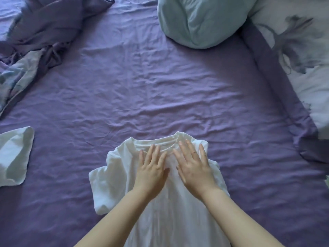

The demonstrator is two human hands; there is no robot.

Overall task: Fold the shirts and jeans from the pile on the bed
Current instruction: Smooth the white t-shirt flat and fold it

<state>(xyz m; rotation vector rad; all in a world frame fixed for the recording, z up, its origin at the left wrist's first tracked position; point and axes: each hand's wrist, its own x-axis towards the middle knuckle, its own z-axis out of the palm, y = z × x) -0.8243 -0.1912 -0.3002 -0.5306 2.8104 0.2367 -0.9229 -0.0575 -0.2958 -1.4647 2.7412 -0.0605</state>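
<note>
A white T-shirt [114,180] lies flat on the purple bed sheet [142,90], collar pointing away from me, its left sleeve spread out to the side. My left hand [151,170] presses flat on the chest just below the collar, fingers straight. Beside it my right hand [193,164] lies flat too, with spread fingers reaching the collar and a ring on one finger. Both forearms cover the shirt's lower part.
Another white garment [15,157] lies at the left edge. A crumpled purple and pale blue pile of cloth [35,36] sits at the far left. A pale green pillow [203,20] and a flower-print duvet [302,50] occupy the far right.
</note>
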